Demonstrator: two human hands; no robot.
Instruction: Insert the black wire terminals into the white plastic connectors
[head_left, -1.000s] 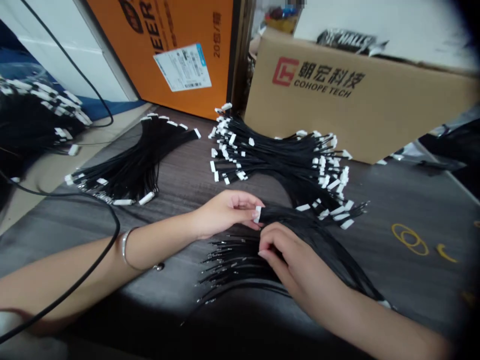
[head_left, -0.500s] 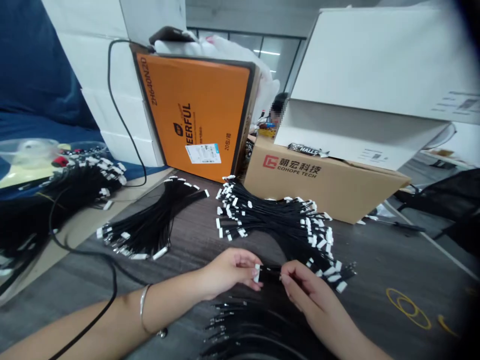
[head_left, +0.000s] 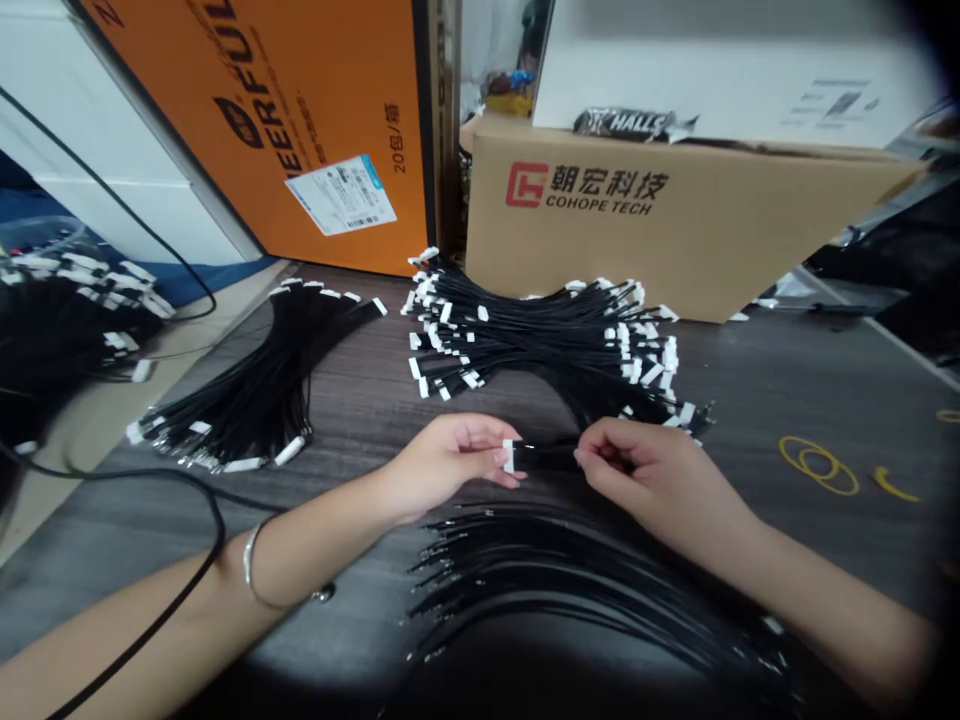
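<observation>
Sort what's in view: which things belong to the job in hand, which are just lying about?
Job:
- white connector, pinched in the left hand
- black wires, at the right hand's fingertips
- loose wires nearest the hands
- probably the connectorized bundle behind

Apparently lying about:
- HALLS packet
- orange box
- COHOPE TECH carton
- yellow bands: untouched, use unclear

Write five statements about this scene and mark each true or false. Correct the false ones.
1. The left hand holds a white connector. True.

2. A bracelet circles the right forearm. False: the bracelet is on the left arm.

3. Black wires reach from the connector toward the right hand. True.

4. In the picture, the orange box stands right of the COHOPE TECH box. False: it stands to the left.

5. The yellow loops lie between the two hands. False: they lie beyond the right hand, at the picture's right.
</observation>
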